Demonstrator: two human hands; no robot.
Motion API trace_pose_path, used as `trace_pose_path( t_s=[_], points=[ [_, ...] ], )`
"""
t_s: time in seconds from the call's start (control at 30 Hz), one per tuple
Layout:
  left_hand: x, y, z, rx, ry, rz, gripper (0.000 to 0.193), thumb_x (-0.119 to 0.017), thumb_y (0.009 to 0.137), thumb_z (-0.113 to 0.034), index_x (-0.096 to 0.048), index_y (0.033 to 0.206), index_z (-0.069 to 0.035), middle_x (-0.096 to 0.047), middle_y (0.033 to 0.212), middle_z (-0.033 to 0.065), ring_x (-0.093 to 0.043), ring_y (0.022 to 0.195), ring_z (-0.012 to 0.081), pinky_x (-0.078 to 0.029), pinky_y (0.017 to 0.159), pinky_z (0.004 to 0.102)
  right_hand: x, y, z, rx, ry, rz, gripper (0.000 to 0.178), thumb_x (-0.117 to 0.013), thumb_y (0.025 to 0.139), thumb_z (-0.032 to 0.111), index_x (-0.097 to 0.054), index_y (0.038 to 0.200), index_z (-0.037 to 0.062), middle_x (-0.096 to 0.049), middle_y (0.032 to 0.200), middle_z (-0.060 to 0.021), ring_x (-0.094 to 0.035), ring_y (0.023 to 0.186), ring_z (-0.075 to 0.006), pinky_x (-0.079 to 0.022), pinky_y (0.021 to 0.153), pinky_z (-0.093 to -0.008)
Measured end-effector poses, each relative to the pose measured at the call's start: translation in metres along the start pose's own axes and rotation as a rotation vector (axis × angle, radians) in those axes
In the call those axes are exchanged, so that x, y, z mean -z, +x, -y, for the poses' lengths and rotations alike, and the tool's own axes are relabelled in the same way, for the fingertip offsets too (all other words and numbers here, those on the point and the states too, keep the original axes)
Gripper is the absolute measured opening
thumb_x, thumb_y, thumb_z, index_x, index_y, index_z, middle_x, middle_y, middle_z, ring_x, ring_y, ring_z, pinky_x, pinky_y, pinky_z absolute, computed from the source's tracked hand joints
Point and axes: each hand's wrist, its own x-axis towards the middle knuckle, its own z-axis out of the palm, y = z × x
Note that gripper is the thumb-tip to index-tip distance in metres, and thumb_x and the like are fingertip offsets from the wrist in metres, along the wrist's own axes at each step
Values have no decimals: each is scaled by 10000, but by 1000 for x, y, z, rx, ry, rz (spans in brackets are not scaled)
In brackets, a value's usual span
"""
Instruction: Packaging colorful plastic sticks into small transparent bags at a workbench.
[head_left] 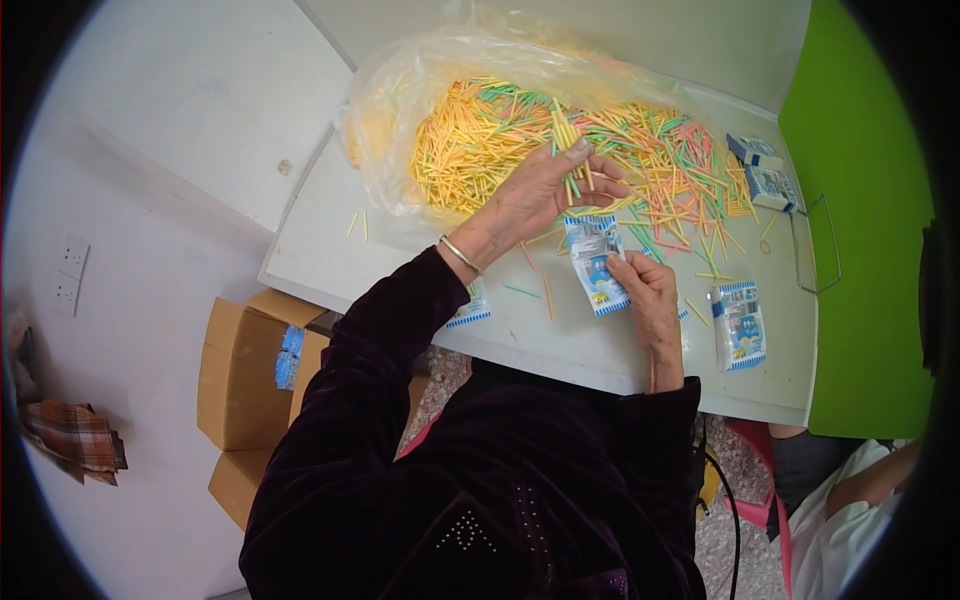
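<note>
My left hand (548,185) pinches a small bunch of thin yellow and green sticks (563,128) over the front of a large heap of the same coloured sticks (470,140). The heap spills from a clear plastic bag (385,120) on the table. Just below and to the right, my right hand (648,290) holds a small blue and white packet (597,265) upright, thumb on its front. The packet's upper end points toward the sticks in my left hand, but the two are apart. Whether its mouth is parted I cannot tell.
Another blue and white packet (740,325) lies at the table's right, with more packets (770,185) by the green panel (850,220). One packet (468,307) is partly under my left sleeve. A cardboard box (245,380) stands left below. Another person's arm (870,480) shows lower right.
</note>
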Motion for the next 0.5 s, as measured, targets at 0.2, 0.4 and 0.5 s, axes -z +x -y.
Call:
trace_pose_path(
  t_s=[0.2, 0.4, 0.5],
  points=[
    [-24, -10, 3, -58, 168, 50, 411, -421, 950, -380, -561, 988, 4, -610, 941, 113, -623, 921, 214, -508, 783, 314, 0, -7, 10, 5, 60, 25, 185, -595, 875, 170, -646, 815, 3, -553, 678, 56, -433, 587, 4, -326, 531, -157],
    [-27, -15, 4, -138, 390, 96, 469, -392, 955, -410, -599, 930, 11, -629, 892, 104, -592, 913, 150, -465, 809, 285, 0, -7, 6, -20, 60, 83, 180, -598, 872, 176, -646, 805, 16, -559, 682, 56, -427, 584, 3, -318, 537, -157],
    [-29, -21, 7, -96, 371, 124, 445, -389, 960, -387, -547, 1022, 24, -611, 964, 120, -601, 956, 189, -479, 830, 304, 1, -7, 7, -23, 98, 62, 181, -600, 871, 179, -647, 814, 14, -565, 686, 54, -431, 586, 3, -319, 539, -157]
  ],
)
